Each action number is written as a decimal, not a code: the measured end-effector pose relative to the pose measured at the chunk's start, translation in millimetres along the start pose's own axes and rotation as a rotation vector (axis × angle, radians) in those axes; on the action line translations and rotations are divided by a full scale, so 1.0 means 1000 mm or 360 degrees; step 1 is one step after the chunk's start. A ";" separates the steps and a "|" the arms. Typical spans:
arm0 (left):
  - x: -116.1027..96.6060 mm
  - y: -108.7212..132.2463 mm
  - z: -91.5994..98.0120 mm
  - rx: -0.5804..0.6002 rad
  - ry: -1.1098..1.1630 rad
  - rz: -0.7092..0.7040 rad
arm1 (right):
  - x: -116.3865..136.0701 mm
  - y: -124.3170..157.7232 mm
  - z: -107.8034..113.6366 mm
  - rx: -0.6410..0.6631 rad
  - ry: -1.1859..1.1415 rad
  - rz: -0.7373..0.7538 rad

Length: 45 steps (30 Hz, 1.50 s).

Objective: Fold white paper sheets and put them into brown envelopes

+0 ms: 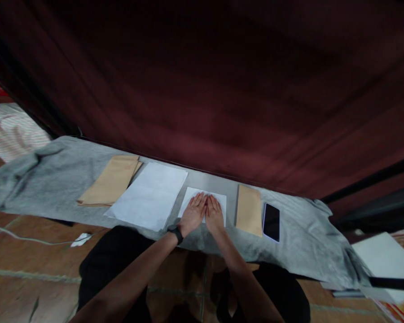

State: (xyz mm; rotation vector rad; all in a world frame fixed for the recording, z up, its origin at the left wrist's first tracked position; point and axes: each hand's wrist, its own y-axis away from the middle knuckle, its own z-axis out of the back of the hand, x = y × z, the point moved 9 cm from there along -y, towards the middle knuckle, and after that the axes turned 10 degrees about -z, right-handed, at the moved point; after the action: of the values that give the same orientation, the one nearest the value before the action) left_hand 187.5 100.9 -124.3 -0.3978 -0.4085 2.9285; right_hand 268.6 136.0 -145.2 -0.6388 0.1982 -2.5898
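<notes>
My left hand (192,214) and right hand (214,216) are lying flat, fingers extended, grasping nothing, covering the middle of a small white sheet (188,196) directly beneath. Larger white paper (150,195) is lying toward nine o'clock, brown papers (109,179) beyond; a brown envelope (249,210), then a phone (271,222), are lying at three.

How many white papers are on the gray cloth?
2: a small paper beneath the left hand and right hand, and a big sheet to their left. More may hide underneath.

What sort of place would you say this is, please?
Probably a makeshift indoor workspace, though home or shop is unclear: reddish-brown floor tiles, a dark red curtain-like backdrop and a long grey cloth-covered surface suggest it.
</notes>
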 end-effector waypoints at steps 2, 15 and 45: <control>0.005 -0.003 -0.012 0.0041 -0.0012 0.0038 | -0.006 0.000 -0.003 -0.0030 0.0115 -0.0017; 0.039 0.024 -0.012 0.0000 -0.0263 0.0378 | -0.048 0.022 0.019 -0.0400 0.0325 -0.0107; 0.026 0.017 -0.004 0.0079 -0.0097 0.0039 | -0.014 0.063 0.025 -0.0281 0.0309 0.0032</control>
State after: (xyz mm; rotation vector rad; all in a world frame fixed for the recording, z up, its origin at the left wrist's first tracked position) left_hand 162.1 91.0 -138.8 -0.3095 -0.3401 2.9742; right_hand 316.8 86.3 -144.7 -0.4411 0.4973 -2.6330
